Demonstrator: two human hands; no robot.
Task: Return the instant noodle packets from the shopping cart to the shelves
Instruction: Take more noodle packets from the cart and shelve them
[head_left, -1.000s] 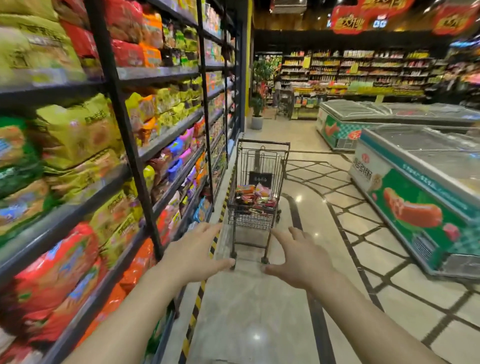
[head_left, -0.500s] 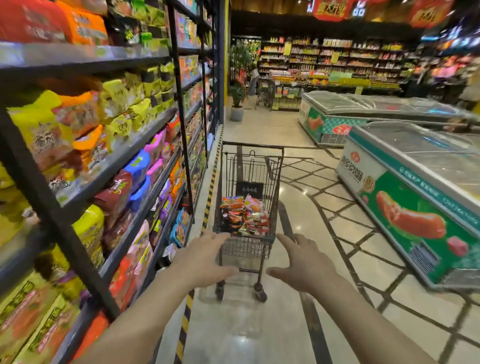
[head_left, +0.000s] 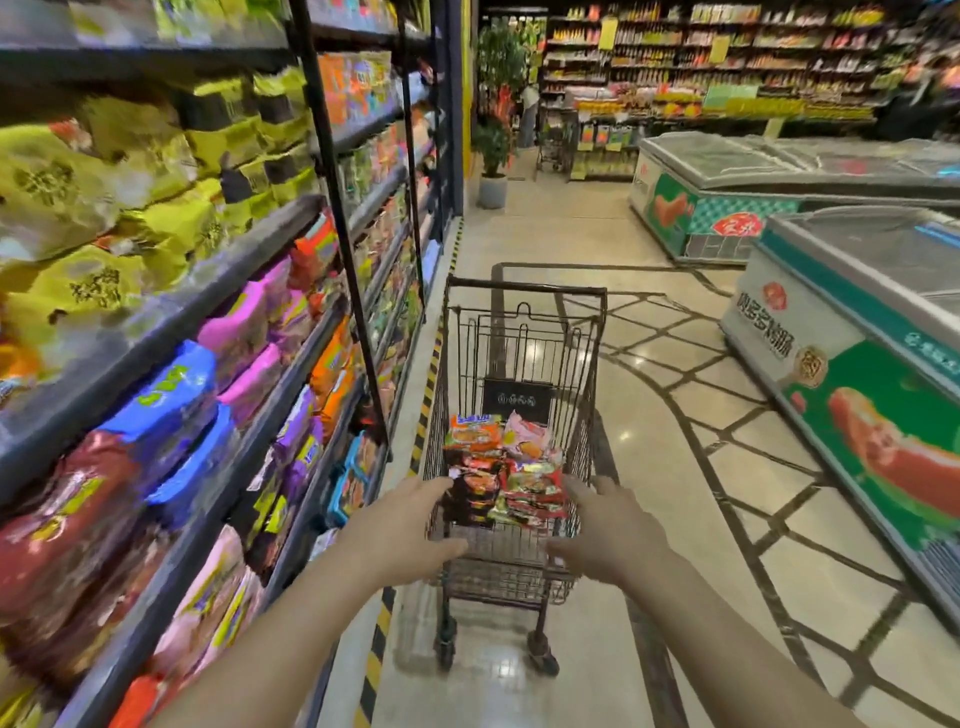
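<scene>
Both hands reach toward the shopping cart (head_left: 522, 364) with fingers spread and holding nothing, the left hand (head_left: 402, 530) and right hand (head_left: 613, 530) at its near end. The instant noodle packets (head_left: 504, 467) lie heaped inside the basket, beside the stocked shelves (head_left: 218, 291) on the left.

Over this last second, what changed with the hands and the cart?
The person closed in on the shopping cart; the left hand and right hand, open, now reach its near end. Whether they touch it is unclear. The noodle packets remain piled inside; none taken out.
</scene>
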